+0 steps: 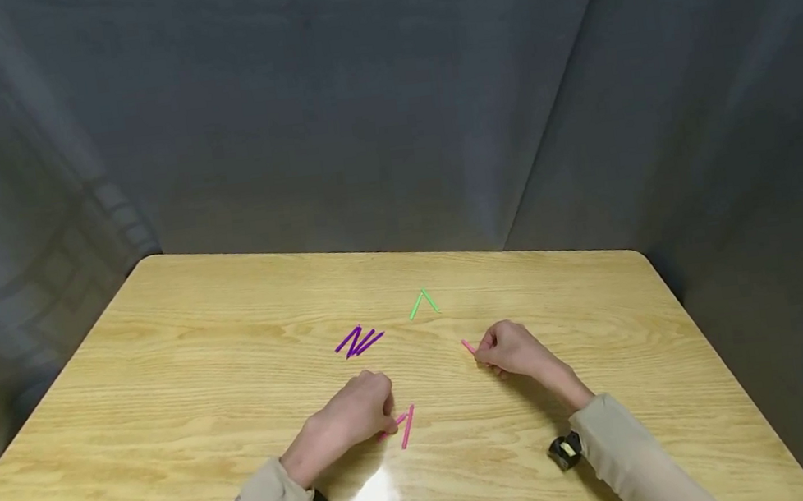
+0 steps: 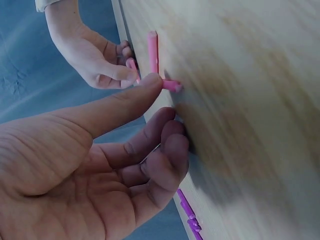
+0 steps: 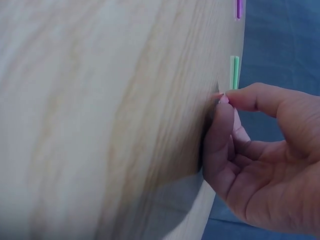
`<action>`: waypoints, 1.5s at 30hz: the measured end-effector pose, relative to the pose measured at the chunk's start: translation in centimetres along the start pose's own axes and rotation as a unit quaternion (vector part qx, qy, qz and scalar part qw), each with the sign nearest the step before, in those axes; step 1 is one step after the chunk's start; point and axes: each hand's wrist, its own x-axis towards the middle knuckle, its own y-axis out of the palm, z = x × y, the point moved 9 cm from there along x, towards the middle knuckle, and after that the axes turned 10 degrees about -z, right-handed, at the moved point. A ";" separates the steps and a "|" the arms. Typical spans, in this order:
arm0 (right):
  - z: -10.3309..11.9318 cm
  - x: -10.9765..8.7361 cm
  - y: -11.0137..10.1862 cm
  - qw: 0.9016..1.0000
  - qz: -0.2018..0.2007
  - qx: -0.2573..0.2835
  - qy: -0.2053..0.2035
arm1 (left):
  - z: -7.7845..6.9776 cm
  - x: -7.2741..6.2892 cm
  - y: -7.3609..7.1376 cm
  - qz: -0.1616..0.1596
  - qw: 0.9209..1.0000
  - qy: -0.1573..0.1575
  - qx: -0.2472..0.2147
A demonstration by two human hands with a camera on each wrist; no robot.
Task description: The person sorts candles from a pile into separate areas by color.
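Note:
My left hand (image 1: 356,408) is low over the table, its straight thumb touching a short pink stick (image 2: 172,85) in the left wrist view. Its other fingers curl loosely, apart from the thumb. Beside that stick lies another pink stick (image 1: 408,427), close to the thumb tip. Farther right, my right hand (image 1: 520,350) pinches a third pink stick (image 1: 468,346) between thumb and index finger. The right wrist view shows only a small tip of it between the fingertips, close over the tabletop.
Several purple sticks (image 1: 358,341) lie in a zigzag beyond my left hand on the wooden table (image 1: 233,336). Two green sticks (image 1: 416,306) form an upturned V farther back. A dark grey curtain (image 1: 355,107) hangs behind the table and along its sides.

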 end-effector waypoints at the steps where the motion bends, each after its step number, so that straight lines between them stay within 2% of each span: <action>1: 0.0 0.1 0.1 1.000 0.001 -0.001 0.000 | 0.0 0.0 0.0 -0.002 1.000 0.001 0.001; 14: 0.0 0.4 0.2 1.000 -0.012 -0.014 0.018 | 0.1 -0.2 -0.4 -0.032 0.999 0.010 -0.002; 22: 0.2 0.5 0.4 1.000 0.009 0.005 0.005 | 0.2 -0.3 -0.7 -0.044 0.998 0.043 -0.014; 25: 0.2 0.5 0.3 1.000 0.016 0.008 -0.009 | 0.5 -0.2 -0.7 -0.045 0.998 0.035 -0.019; 29: 0.1 0.5 0.3 0.998 0.050 0.038 -0.016 | 0.8 0.0 -0.8 -0.046 0.998 0.025 -0.025; 33: -0.1 0.3 0.3 0.994 0.082 0.069 -0.002 | 0.6 0.2 -1.0 -0.053 0.998 0.038 -0.022; 45: -0.2 0.0 0.4 0.994 0.080 0.079 0.005 | 0.1 1.6 -1.2 -0.058 0.996 0.066 -0.011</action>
